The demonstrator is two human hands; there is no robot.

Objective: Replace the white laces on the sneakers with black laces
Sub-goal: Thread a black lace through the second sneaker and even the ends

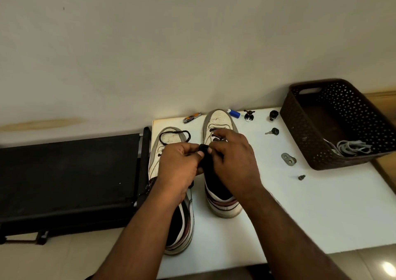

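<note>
Two white sneakers stand side by side on the white table [321, 204], toes toward the wall. The left sneaker [171, 139] has a loop of black lace [174, 132] lying over its toe. The right sneaker [218, 118] has black lace in its upper eyelets. My left hand [177, 168] and my right hand [233, 161] meet above the right sneaker's tongue. Both pinch a black lace [203, 147] between thumb and fingers. The eyelets under my hands are hidden.
A dark woven basket [300, 129] at the right holds the white laces [351, 147]. Small items lie on the table: a nail clipper [191, 117], a blue lighter [234, 113], a figurine [249, 115], a key [272, 132], a metal bracket [288, 159], a bolt [301, 177]. A black treadmill [68, 183] stands left.
</note>
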